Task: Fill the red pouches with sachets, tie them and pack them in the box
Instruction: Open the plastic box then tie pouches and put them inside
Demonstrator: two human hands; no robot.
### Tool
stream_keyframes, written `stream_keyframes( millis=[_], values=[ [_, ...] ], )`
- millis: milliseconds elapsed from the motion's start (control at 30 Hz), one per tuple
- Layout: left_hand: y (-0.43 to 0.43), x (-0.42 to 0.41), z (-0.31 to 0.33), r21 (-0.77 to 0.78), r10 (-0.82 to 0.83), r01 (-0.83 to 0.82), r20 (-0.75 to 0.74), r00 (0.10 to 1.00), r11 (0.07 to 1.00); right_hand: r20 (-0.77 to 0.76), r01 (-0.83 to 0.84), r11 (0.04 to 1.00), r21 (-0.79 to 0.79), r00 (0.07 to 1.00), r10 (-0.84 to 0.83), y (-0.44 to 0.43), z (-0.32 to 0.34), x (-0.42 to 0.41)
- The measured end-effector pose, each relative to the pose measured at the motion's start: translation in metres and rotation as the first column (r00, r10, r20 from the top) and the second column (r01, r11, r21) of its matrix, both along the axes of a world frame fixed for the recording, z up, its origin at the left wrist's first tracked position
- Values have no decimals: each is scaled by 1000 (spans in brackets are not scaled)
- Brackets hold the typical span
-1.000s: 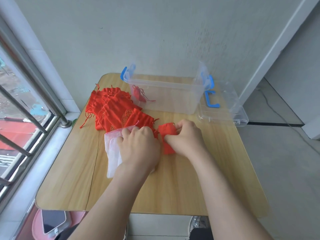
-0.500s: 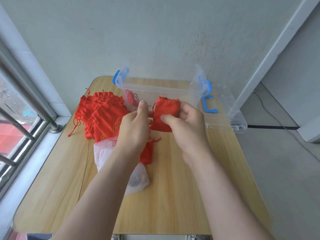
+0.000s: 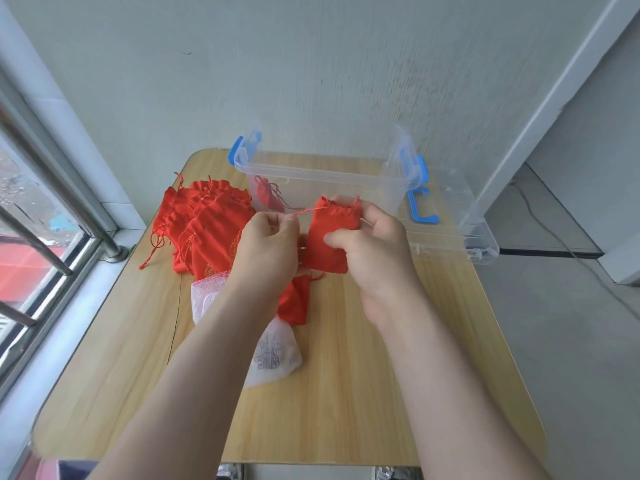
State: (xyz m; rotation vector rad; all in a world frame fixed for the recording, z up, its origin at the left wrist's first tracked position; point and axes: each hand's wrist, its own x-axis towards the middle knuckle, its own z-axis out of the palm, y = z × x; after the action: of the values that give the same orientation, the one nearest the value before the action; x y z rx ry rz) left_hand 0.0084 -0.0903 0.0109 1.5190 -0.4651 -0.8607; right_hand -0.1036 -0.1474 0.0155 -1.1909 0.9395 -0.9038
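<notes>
Small light-wood desk (image 3: 346, 393) by a barred window, pale wall behind. Nearest the camera, the white mesh bag of sachets (image 3: 273, 358) lies on the desk with nobody touching it. A second ago the left hand (image 3: 270, 244) was pressed down on it. Just past that, one flat red pouch (image 3: 294, 303) lies partly on the mesh.

Now the actual change: the small red fabric pouch (image 3: 330, 237), which was down on the desk a second ago, is up in the air just in front of the box. The right hand (image 3: 374, 247) has a pinch grip on its body, thumb across the front. The left hand's grip is closed tight on the thin red drawstring (image 3: 304, 212), which runs taut from the pouch's top corner.

Can't see inside it, but I'd say filling is done for this one and it's getting cinched, with the knot still to come.

Further back on the left is the heap of loose red pouches (image 3: 204, 223). Behind it, the clear plastic box with blue latches (image 3: 346, 181) holds just one tied red pouch (image 3: 268, 197), so it's early days I reckon. The clear lid (image 3: 457, 230) sits beside the box on the right.
</notes>
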Motion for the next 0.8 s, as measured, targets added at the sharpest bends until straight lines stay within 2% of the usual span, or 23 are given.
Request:
stream_keyframes(
  millis=[133,200,333,500,633,800],
  values=[
    [3,3,-1,-20,64,-62,157,986,998,53,13,996,85,998,-18,1,0,-2],
    [5,4,-1,-52,97,-89,177,980,995,49,31,994,102,998,-37,2,-1,-4],
    [9,0,-3,-101,92,-81,112,989,992,48,35,986,161,998,-43,4,0,-7],
    [13,-5,-8,-156,131,-145,-97,987,977,208,15,908,420,972,-112,5,9,-11],
    [11,-5,-3,-198,111,-178,-306,946,964,11,47,930,366,998,-55,9,8,-12],
    [12,-4,-2,-205,128,-219,-381,916,954,-201,22,980,196,979,18,6,1,-16]
  ],
)
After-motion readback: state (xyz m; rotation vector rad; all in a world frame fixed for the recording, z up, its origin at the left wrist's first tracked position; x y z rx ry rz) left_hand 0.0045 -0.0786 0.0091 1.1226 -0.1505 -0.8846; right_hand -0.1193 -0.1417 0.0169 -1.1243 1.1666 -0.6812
